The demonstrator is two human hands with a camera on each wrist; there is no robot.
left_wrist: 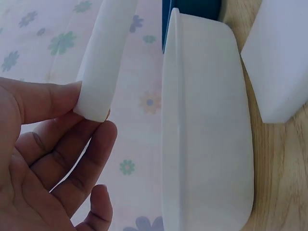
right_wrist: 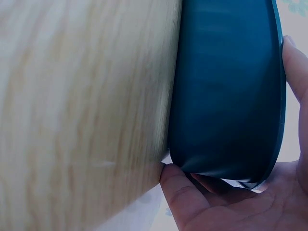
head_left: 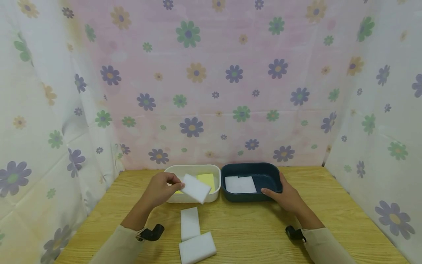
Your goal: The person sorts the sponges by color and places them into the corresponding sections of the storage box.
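One corner of a white sponge (head_left: 196,188) is pinched between the thumb and fingers (left_wrist: 94,163) of the left hand (head_left: 162,190), the block being held clear of the desk (head_left: 250,231), higher than the rim of the white bin (head_left: 179,198). The right end of the dark blue bin (head_left: 247,198) is gripped by the right hand (head_left: 286,194). The sponge can be judged very light, soft and hardly slippery, yet firm enough to be carried flat by a corner; it is best taken by its edges, lightly, since foam is easily dented.

Yellow block (head_left: 208,179) partly hidden by white block (head_left: 196,189), sleeves (head_left: 118,245) cut off, tabletop (right_wrist: 86,96) apparently blurred
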